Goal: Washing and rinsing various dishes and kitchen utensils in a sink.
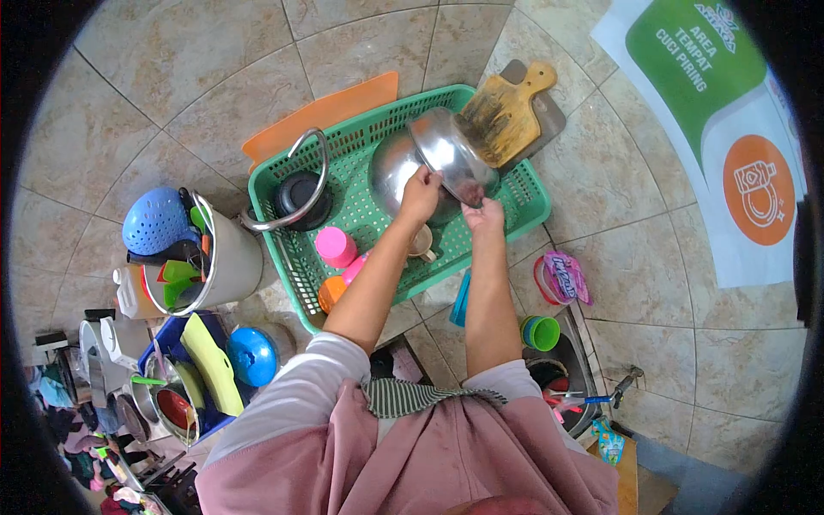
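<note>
A shiny stainless steel bowl (pixel 445 145) is held tilted over the green plastic basket (pixel 386 297). My left hand (pixel 421 196) pinches its near left rim, and my right hand (pixel 484 214) grips the rim's lower end. Behind and left of it, a larger metal bowl (pixel 388 170) rests bottom up in the basket, partly covered. Just below my left hand stands a beige cup (pixel 421 243). Pink (pixel 336 247) and orange (pixel 333 293) plastic cups lie left of my forearm. A black round dish (pixel 302 199) sits in the basket's left end.
Wooden (pixel 505 116) and grey-brown cutting boards lean at the basket's right end; an orange board (pixel 322 116) stands behind. A curved metal pipe (pixel 322 174) arches over the left end. At left is a white utensil bucket (pixel 238 257). A sink (pixel 582 367) with a tap (pixel 624 386) lies right.
</note>
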Motion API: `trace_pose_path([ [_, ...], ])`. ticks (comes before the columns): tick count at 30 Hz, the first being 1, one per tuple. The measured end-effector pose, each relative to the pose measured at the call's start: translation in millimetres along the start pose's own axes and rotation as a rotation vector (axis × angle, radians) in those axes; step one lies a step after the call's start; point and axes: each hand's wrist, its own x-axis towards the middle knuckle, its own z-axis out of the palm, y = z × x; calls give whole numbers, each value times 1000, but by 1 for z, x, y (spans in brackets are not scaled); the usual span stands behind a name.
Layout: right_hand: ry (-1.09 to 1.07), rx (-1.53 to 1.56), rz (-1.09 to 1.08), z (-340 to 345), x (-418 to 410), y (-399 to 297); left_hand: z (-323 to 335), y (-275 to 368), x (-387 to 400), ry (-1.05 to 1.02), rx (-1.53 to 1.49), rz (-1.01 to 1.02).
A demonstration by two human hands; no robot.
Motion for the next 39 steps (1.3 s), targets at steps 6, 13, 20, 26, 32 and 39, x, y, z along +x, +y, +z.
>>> trace_pose_path([
  [6,81,-31,-212,25,-6,-15,-39,-60,23,841,-241,-458],
  [13,-135,-10,-281,20,-40,-45,-54,-81,53,576,-769,-688],
  [20,-168,33,-371,1,-78,-63,-48,-71,62,545,-893,-562],
  [26,-189,-30,-383,-28,-77,-78,-34,-48,61,381,-536,-499],
  [32,-203,-114,-412,-37,-80,-82,8,7,57,695,-330,-234],
  [39,-189,-122,-392,-31,-92,-83,-2,17,40,685,204,-497],
])
